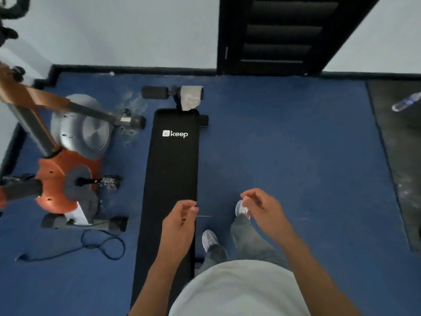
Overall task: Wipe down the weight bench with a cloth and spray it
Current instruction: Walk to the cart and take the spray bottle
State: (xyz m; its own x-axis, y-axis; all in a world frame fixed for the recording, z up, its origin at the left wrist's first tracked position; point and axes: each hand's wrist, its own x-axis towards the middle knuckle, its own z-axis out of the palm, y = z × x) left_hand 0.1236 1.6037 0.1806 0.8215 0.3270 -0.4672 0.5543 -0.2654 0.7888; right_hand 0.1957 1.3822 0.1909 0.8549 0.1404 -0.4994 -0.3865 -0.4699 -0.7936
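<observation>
A long black weight bench (172,169) with a white "keep" logo lies on the blue floor, running away from me. A grey cloth (191,98) hangs over the foam roller at its far end. A clear spray bottle (406,103) lies on a dark mat at the far right. My left hand (181,221) hovers over the bench's near right edge, fingers loosely curled and empty. My right hand (262,207) is raised to the right of the bench, above my feet, fingers curled with nothing in them.
An orange and grey exercise bike (66,172) stands left of the bench, with a black cable (100,246) looped on the floor beside it. A dark door (282,35) is in the white wall ahead. My feet (209,239) stand right of the bench.
</observation>
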